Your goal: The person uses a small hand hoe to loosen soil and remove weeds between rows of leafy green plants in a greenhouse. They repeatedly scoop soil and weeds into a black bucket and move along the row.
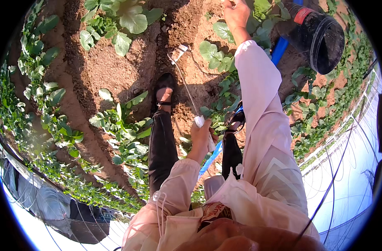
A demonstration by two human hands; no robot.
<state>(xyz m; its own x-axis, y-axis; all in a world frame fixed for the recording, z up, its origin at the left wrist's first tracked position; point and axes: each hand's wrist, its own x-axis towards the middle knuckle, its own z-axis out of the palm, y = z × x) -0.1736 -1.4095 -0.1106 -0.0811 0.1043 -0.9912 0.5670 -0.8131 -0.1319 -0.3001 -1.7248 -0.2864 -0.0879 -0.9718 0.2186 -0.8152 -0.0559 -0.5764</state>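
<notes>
My left hand (pixel 199 138) is closed around the white-wrapped handle (pixel 211 145) of a small hand hoe. Its thin bent shaft (pixel 186 84) reaches forward, and the light-coloured blade (pixel 180 54) is over the bare soil between plant rows. My right hand (pixel 237 14) stretches far forward to the top edge of the picture, beside leafy green plants (pixel 262 9). Its fingers are curled and partly cut off, so what they hold, if anything, cannot be seen. Broad-leaved seedlings (pixel 209 51) grow just below that wrist.
A dark plastic bucket (pixel 291 25) with a red label is tilted at the upper right. A blue hose (pixel 279 51) runs along the row past my shod feet (pixel 164 86). More leafy plants (pixel 128 22) stand at left. The greenhouse's curved frame and film (pixel 344 150) bound the right.
</notes>
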